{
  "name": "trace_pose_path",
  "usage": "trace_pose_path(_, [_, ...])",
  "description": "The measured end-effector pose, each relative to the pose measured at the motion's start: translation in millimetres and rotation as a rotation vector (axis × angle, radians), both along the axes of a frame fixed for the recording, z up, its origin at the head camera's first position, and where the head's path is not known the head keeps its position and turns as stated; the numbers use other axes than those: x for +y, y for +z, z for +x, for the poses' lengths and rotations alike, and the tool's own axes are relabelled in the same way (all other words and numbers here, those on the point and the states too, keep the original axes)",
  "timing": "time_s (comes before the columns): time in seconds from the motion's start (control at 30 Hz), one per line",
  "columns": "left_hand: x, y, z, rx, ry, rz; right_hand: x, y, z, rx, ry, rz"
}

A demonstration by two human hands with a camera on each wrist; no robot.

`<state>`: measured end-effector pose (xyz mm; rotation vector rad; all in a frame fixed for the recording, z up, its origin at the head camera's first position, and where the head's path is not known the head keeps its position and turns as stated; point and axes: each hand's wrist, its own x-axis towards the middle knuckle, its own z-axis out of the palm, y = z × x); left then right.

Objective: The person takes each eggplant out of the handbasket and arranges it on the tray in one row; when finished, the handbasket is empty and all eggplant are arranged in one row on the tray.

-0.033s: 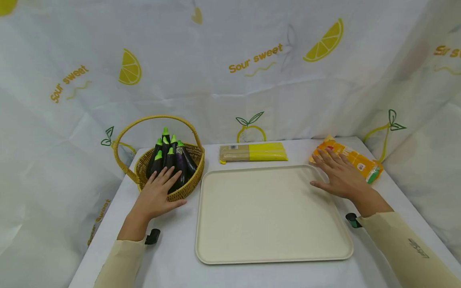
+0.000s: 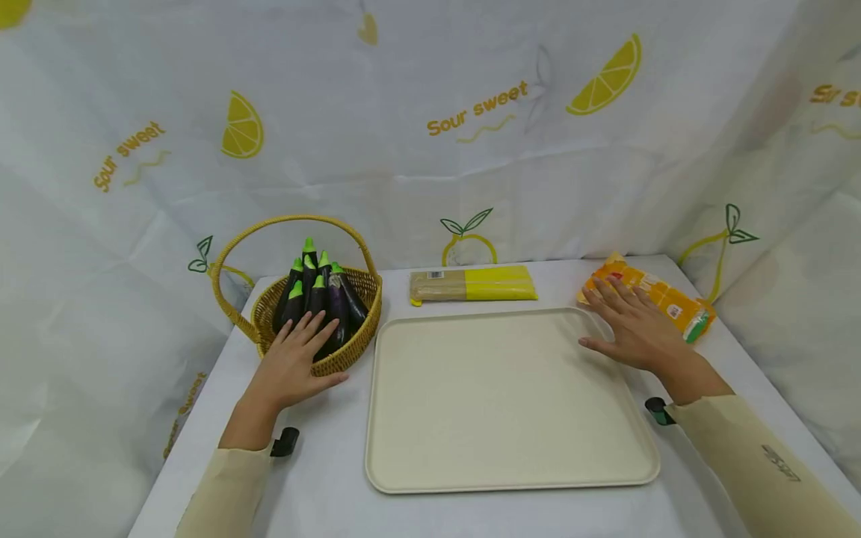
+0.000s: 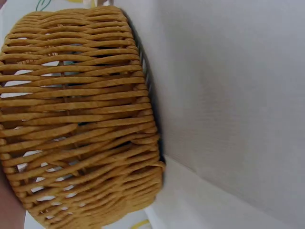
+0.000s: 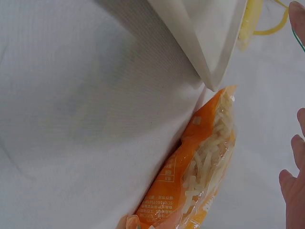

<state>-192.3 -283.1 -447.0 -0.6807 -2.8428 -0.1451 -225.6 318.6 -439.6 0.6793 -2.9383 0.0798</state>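
My left hand [image 2: 292, 373] is spread with straight fingers at the front of a wicker basket [image 2: 359, 344]. Several dark eggplants [image 2: 339, 302] with green caps stand in that basket, and a tall handle arches over them. Close up, the left wrist view is filled by the basket's woven side [image 3: 86, 105]. Over an orange bag [image 2: 679, 306], my right hand [image 2: 635, 332] is held flat with its fingers apart. Through a clear part of the bag [image 4: 207, 157], pale strips show in the right wrist view. Neither hand grips anything; whether the fingertips touch basket or bag I cannot tell.
A large cream tray [image 2: 511, 403] lies on the white table between the hands. Behind it is a flat yellow and tan packet [image 2: 484, 284]. White cloth [image 2: 403, 149] with lemon prints hangs at the back and sides.
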Motion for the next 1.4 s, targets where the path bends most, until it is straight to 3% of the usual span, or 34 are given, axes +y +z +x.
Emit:
trace_pose_path(0.1, [-3.5,-1.6,5.1,0.011,0.01,0.023,-1.6,-3.3,0.8,-0.002,0.01,0.005])
trace_pose_path(0.17, [-8.9,-0.2,8.3,0.06,0.017,0.066,-4.7,-4.6,-1.4,-0.003,0.019,0.011])
trace_pose_path(0.23, [-16.0,5.0,12.1,0.149,0.02,0.138,-10.1,-4.5,-4.5,0.001,0.032,0.02])
trace_pose_path(0.3, [-26.3,12.0,16.4,0.291,0.035,0.228,-18.9,-2.9,-7.6,-0.005,0.045,0.017])
trace_pose_path(0.37, [-39.7,18.2,20.1,0.458,0.084,0.333,-30.5,-0.9,-10.4,-0.008,0.063,0.009])
trace_pose_path(0.43, [-54.4,23.7,21.5,0.587,0.182,0.45,-44.1,2.5,-13.9,-0.008,0.086,-0.005])
trace_pose_path(0.5, [-69.0,26.1,19.5,0.637,0.306,0.57,-59.3,6.4,-18.3,-0.013,0.12,-0.018])
trace_pose_path(0.57, [-81.8,24.8,14.9,0.565,0.424,0.69,-75.7,9.4,-22.7,-0.014,0.148,-0.018])
trace_pose_path(0.63, [-90.4,20.6,8.9,0.376,0.518,0.814,-93.3,11.5,-27.1,-0.021,0.175,-0.017])
trace_pose_path(0.7, [-96.0,13.7,2.4,0.149,0.571,0.919,-112.5,12.7,-31.6,-0.038,0.202,-0.021])
trace_pose_path(0.8, [-100.1,-0.8,-5.1,-0.129,0.573,1.078,-144.5,11.8,-37.7,-0.06,0.233,-0.047])
trace_pose_path(0.87, [-99.4,-11.7,-8.1,-0.229,0.535,1.198,-168.0,11.1,-39.7,-0.086,0.252,-0.08])
trace_pose_path(1.0, [-88.1,-30.5,-16.2,-0.345,0.448,1.514,-217.0,13.4,-42.3,-0.126,0.27,-0.157])
trace_pose_path(1.13, [-77.6,-41.6,-22.3,-0.373,0.347,1.772,-267.4,21.6,-45.3,-0.16,0.289,-0.223])
trace_pose_path(1.2, [-76.7,-44.7,-23.0,-0.357,0.316,1.819,-292.7,24.4,-47.6,-0.181,0.301,-0.241])
trace_pose_path(1.4, [-81.1,-49.6,-23.0,-0.35,0.3,1.828,-358.8,23.9,-59.7,-0.258,0.27,-0.28])
